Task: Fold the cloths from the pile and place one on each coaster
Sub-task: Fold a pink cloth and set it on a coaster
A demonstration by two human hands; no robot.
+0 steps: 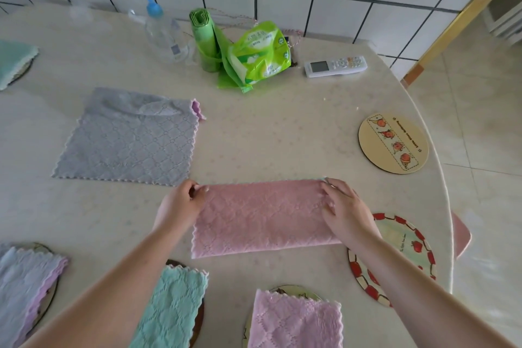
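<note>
Pink cloth [262,216] lies folded on the table [268,135], long axis 9 to 3. Left hand [182,200] pinches its 9 o'clock end; right hand [343,210] presses flat at 3, nearest the bare red coaster [406,251]

Two bare forearms come in from the lower edge of the view, with no sleeve, cuff or glove on either. The left hand [180,203] and the right hand [346,210] are both uncovered, and no ring, watch, bracelet or strap shows on the wrists or fingers [329,202]. The fingernails that can be seen look short and plain, though the picture is too soft to tell more.
</note>
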